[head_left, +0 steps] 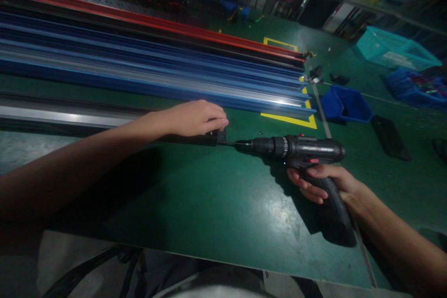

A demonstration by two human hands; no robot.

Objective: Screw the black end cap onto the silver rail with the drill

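A long dark metal rail (70, 118) lies across the green table (209, 205). My left hand (195, 118) rests curled on the rail's right end and holds it down by a small black end piece (221, 136). My right hand (323, 184) grips the handle of a black cordless drill (300, 149). The drill lies level, and its bit touches the end piece from the right.
Long blue, silver and red rails (157, 65) are stacked behind the dark rail. A blue bin (345, 104) stands at the right, a teal crate (394, 49) and another blue crate (415, 86) farther back. A flat black piece (389, 137) lies near the drill. Yellow tape (289, 121) marks the table.
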